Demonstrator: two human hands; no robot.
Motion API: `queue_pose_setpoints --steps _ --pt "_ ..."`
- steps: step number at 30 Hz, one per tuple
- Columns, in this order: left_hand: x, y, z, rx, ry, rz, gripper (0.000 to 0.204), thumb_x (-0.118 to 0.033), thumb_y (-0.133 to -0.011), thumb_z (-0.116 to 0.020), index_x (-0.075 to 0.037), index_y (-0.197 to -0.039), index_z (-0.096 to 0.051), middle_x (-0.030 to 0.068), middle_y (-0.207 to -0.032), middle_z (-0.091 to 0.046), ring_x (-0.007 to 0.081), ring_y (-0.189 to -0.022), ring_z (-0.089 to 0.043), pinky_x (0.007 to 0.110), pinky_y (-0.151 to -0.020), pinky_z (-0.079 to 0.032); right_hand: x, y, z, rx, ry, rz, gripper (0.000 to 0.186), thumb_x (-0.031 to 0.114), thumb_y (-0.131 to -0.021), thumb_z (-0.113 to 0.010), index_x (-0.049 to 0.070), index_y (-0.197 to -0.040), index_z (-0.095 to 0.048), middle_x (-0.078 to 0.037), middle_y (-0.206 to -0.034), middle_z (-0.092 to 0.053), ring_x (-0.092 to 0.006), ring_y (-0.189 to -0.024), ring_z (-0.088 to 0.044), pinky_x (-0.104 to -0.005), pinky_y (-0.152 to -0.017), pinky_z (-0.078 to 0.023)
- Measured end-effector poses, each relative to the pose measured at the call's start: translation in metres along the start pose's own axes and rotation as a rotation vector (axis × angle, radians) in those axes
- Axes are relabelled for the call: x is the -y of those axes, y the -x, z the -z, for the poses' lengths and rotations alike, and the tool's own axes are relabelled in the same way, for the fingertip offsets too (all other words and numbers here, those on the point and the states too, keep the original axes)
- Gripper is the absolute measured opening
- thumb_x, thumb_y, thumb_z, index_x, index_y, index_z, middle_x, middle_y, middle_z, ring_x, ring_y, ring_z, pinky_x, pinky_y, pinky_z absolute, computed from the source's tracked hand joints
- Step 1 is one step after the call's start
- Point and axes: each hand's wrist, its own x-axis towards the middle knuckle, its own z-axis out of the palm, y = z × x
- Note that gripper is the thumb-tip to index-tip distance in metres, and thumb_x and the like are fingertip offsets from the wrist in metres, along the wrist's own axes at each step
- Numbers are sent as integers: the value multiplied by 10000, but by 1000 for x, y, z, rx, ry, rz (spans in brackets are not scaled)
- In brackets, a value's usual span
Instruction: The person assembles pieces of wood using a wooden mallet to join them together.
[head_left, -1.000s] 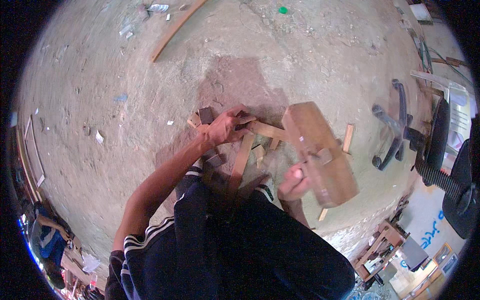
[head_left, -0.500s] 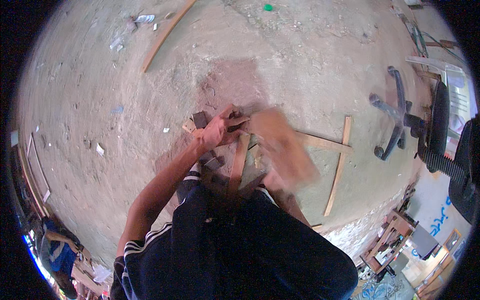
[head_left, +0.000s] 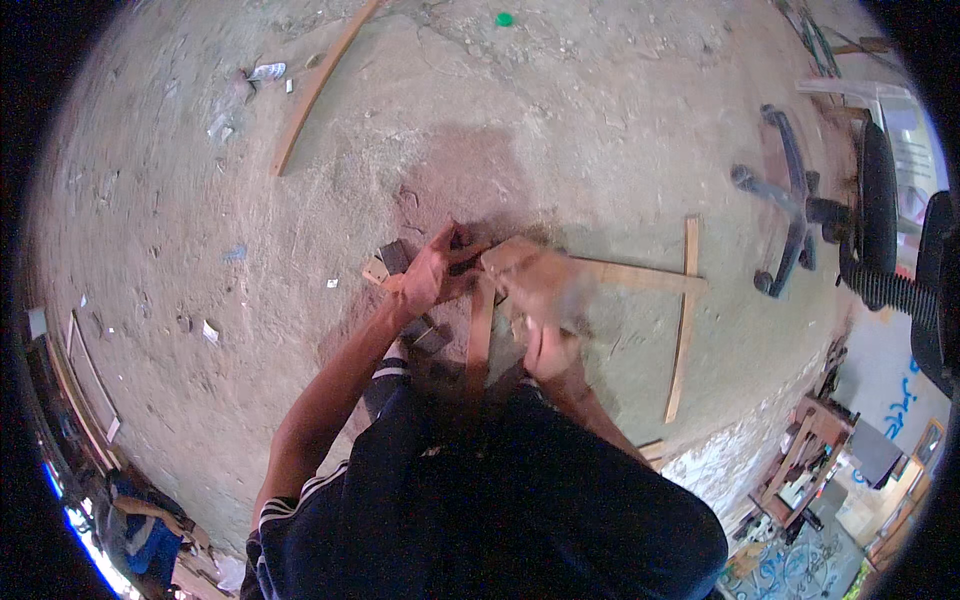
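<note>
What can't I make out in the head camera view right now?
All in the head view:
1. Wooden mallet: its face and edges are blurred.
2. Mallet handle: mostly covered by the right hand.
3. Whatever the left hand may be pinching: hidden by its fingers.
4. Horizontal wooden slat: left end hidden by the mallet.
5. Long wooden strip: far end cut off by the top edge.

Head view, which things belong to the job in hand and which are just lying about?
Likely in the job:
- mallet, in the right hand
- long strip, running right from the mallet
- cross strip, at the long strip's right end
- near strip, by the left hand

Likely just lying about:
- green cap
- upper-left strip
- chair base
- white scrap
</note>
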Motion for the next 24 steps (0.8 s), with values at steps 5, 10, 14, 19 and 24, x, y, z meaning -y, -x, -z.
queue_pose_setpoints --steps 5,10,14,19,24 --pt "1 1 -2 -36 10 -39 487 -113 -735 -811 -77 -1211 -713 151 -1061 -532 322 -973 -582 395 -836 -519 -14 24 24 -428 -146 188 189 129 -974 -573 -28 -1054 -641 -220 -825 -684 -431 -733 -671 -494 -635 -521" --pt "7 3 -5 -21 51 -40 467 -104 -744 -802 -74 -1202 -714 160 -1051 -533 340 -954 -588 408 -835 -523 -21 22 9 -183 -7 365 188 103 -965 -567 -30 -1069 -650 -249 -873 -686 -445 -786 -674 -506 -668 -526" --pt "10 1 -5 -5 3 -48 477 -95 -741 -799 -74 -1209 -709 154 -1052 -541 334 -935 -591 414 -820 -523 -13 6 8 -177 3 261 153 134 -952 -599 10 -1012 -667 -214 -829 -684 -402 -693 -670 -467 -584 -524" --pt "4 2 -3 -31 49 -49 483 -89 -740 -797 -65 -1214 -704 152 -1047 -542 334 -918 -591 419 -800 -516 1 12 42 -263 -290 122 278 124 -976 -560 -1 -1214 -631 -245 -996 -693 -407 -935 -682 -474 -794 -522" --pt "3 2 -3 -59 90 -88 500 -87 -735 -805 -70 -1224 -702 153 -1025 -542 336 -905 -593 417 -786 -510 -7 21 18 -313 -205 291 309 137 -957 -578 15 -1234 -635 -219 -1083 -689 -370 -983 -663 -438 -827 -510"
